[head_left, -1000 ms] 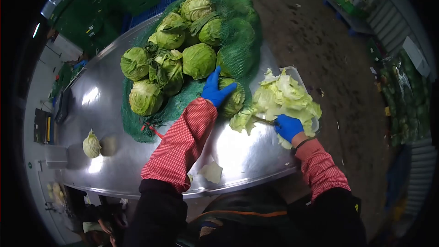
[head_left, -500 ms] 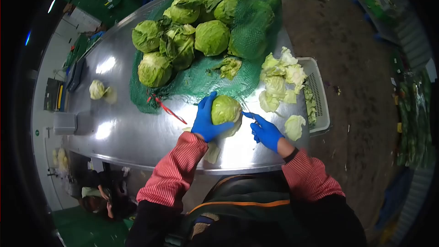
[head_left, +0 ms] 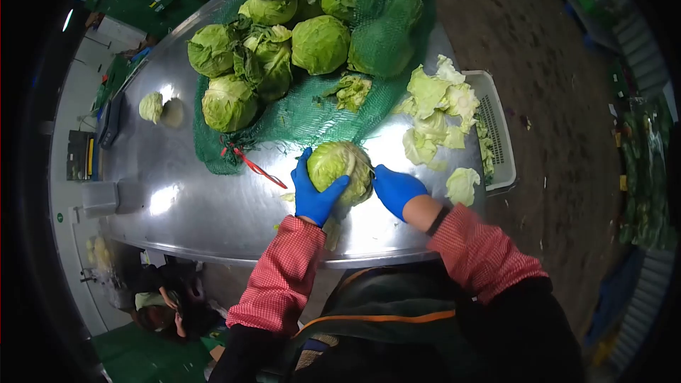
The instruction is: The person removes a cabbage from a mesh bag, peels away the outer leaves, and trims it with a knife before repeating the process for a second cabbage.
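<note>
A green cabbage (head_left: pixel 332 161) rests on the metal table near its front edge. My left hand (head_left: pixel 312 188), in a blue glove, grips it from the left with fingers and thumb around its side. On the right, my gloved right hand (head_left: pixel 397 190) is closed around a small knife (head_left: pixel 368 167), whose thin blade meets the cabbage's right side; the handle is hidden in the fist. Trimmed leaf scraps lie partly under my left wrist. Beyond, several cabbages (head_left: pixel 320 45) sit on and in a green mesh bag (head_left: pixel 312 124) with a red tie (head_left: pixel 255 167).
Loose cabbage leaves (head_left: pixel 433 117) are piled at the table's right side, by a white basket (head_left: pixel 502 135) holding leaves. A small cabbage (head_left: pixel 150 107) and a clear plastic container (head_left: pixel 100 198) stand at the left. Another person (head_left: pixel 159 301) is at lower left.
My right hand has moved in against the cabbage, its back now turned up. The cabbage has turned in my left hand and shows a paler, ribbed face. The whole view has shifted slightly.
</note>
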`<state>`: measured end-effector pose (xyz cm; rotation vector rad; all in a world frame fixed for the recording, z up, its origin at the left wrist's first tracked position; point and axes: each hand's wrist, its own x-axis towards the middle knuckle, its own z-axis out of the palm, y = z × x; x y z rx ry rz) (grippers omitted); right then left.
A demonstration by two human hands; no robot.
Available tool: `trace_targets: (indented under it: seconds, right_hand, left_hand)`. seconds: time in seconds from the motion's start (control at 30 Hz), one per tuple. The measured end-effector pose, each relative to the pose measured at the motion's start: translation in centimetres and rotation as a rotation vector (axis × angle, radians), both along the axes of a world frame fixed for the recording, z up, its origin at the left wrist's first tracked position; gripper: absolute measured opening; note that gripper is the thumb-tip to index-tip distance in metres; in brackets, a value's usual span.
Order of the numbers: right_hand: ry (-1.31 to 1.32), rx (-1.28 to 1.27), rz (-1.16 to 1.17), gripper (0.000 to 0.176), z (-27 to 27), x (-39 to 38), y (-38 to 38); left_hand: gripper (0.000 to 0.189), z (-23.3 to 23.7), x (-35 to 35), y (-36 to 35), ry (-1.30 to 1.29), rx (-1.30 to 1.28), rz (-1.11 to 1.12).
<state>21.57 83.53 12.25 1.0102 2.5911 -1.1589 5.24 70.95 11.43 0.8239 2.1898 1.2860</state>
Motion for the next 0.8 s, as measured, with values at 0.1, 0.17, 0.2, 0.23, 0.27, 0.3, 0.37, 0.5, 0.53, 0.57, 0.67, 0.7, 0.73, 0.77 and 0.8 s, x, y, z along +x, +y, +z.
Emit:
trace_targets:
  seconds: [0.1,0.17,0.2,0.23,0.27,0.3,0.37,0.5,0.53,0.57,0.67,0.7,0.73,0.77,0.8]
  right_hand:
    - [0.013,0.079,-0.038,0.022,-4.6,-1.6,0.9]
    - [-0.011,0.147,0.021,0.023,-4.8,-2.1,1.3]
    - [-0.032,0.166,0.063,0.024,-4.8,-1.9,0.8]
    - [-0.084,0.023,0.036,0.028,-2.9,-1.0,1.8]
    - [-0.174,-0.231,-0.048,0.039,-0.9,-1.0,2.4]
    - [-0.18,-0.411,-0.134,0.044,0.7,-0.8,2.5]
    - [-0.141,-0.484,-0.134,0.051,1.4,-0.6,1.7]
    - [-0.042,-0.208,0.084,0.056,2.3,-1.4,-2.4]
    - [-0.101,-0.19,0.089,0.056,3.7,-1.6,-2.8]
    - [-0.094,-0.158,0.031,0.053,3.1,-1.4,-2.4]
    - [-0.083,0.022,0.027,0.04,3.8,-0.4,-1.6]
    - [-0.075,0.051,0.055,0.038,4.6,-0.2,-2.2]
    - [-0.069,0.077,0.078,0.037,4.9,-0.1,-2.9]
    - [-0.047,0.125,0.061,0.036,4.7,-0.4,-3.7]
    - [-0.063,0.118,0.043,0.037,3.9,-0.6,-3.8]
  left_hand:
    - [0.105,-0.2,-0.1,-0.9,0.062,0.051,-0.116]
    - [0.107,-0.5,0.3,-1.4,0.108,0.133,-0.132]
    - [0.108,-0.1,0.5,-2.4,0.059,0.129,-0.114]
    - [0.107,-0.5,0.3,-3.7,-0.08,0.186,-0.128]
    - [0.107,-1.3,-0.9,-4.7,-0.212,0.255,-0.152]
    - [0.106,-1.7,-1.8,-5.5,-0.346,0.319,-0.175]
    - [0.105,0.9,-1.8,-7.1,-0.429,0.153,-0.133]
    - [0.105,0.5,-1.3,-6.5,-0.281,0.109,0.012]
    - [0.106,-0.3,-1.4,-6.2,-0.085,0.039,-0.008]
    - [0.107,-0.8,-1.8,-6.2,-0.113,0.089,-0.05]
    - [0.113,-1.2,-2.9,-6.1,-0.166,0.172,-0.176]
    - [0.114,-1.1,-3.3,-6.2,-0.164,0.161,-0.203]
    - [0.115,-1.1,-3.6,-6.3,-0.164,0.147,-0.236]
    - [0.117,-1.0,-3.7,-6.4,-0.216,0.137,-0.247]
    - [0.117,-0.9,-3.7,-6.4,-0.207,0.143,-0.259]
